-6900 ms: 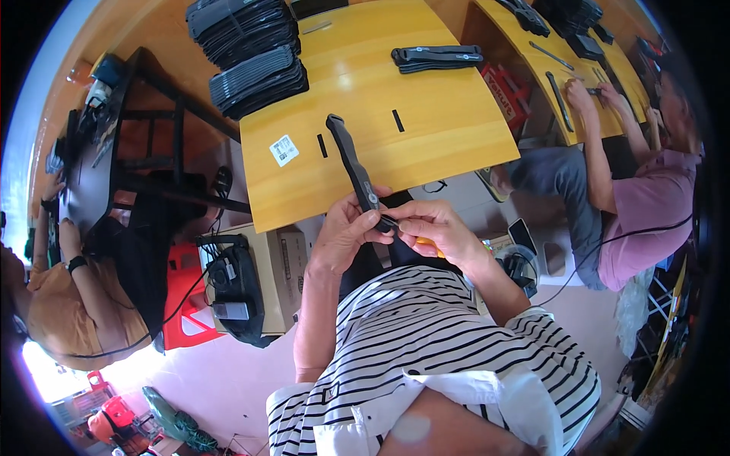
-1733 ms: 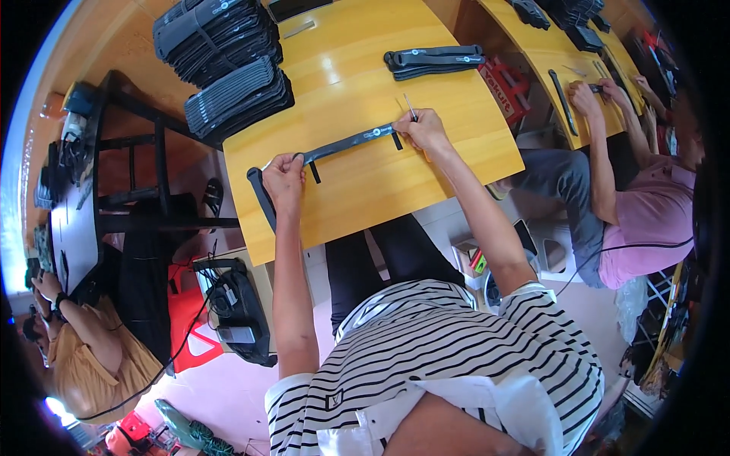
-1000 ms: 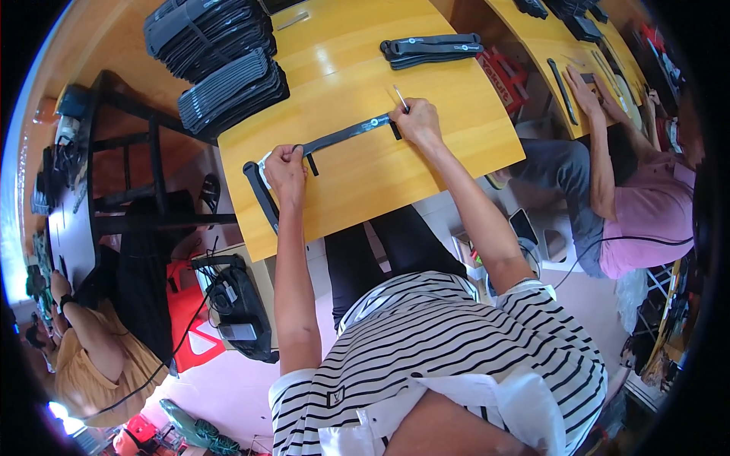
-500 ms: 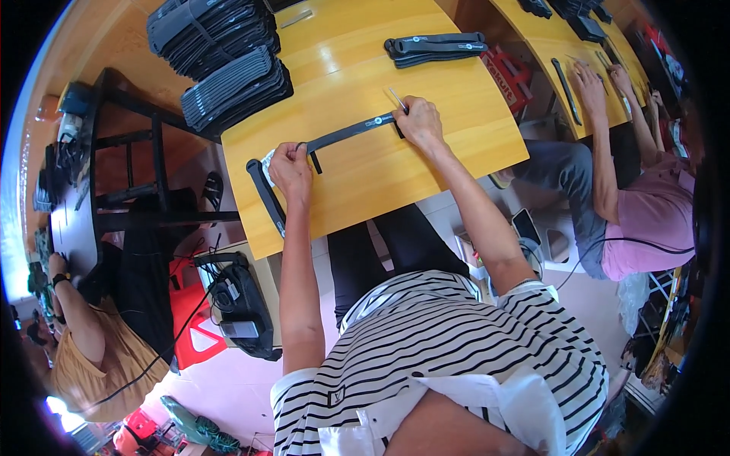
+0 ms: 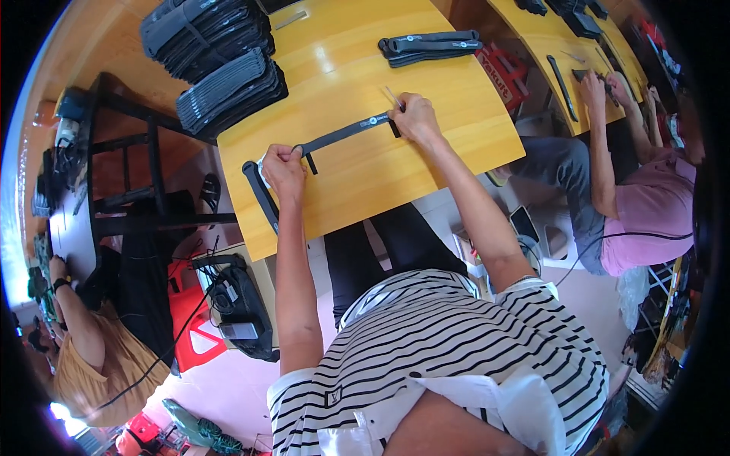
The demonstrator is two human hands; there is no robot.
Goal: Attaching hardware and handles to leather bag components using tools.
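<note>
A flat black strap (image 5: 338, 136) with pale printing lies across the yellow table between my hands. My left hand (image 5: 285, 172) is closed in a pinch at its left end, where a short black piece hangs toward me. At the right end, my right hand (image 5: 416, 119) is closed on the strap, and a thin, light-coloured stick-like tool (image 5: 391, 96) pokes up from its fingers. Something small and white shows beside my left fingers, partly covered. Just left of that hand, another black strap (image 5: 261, 197) lies along the table's left edge.
Tall stacks of black straps (image 5: 228, 91) stand at the back left. A smaller strap pile (image 5: 430, 48) lies at the back right of the table (image 5: 365, 190). A co-worker in pink (image 5: 646, 205) sits at the right-hand table; another person (image 5: 106, 357) sits left.
The view has shifted slightly. My hands keep their hold at the strap's two ends with hardly any movement. At the right table, the co-worker's hands now have a dark piece between them.
</note>
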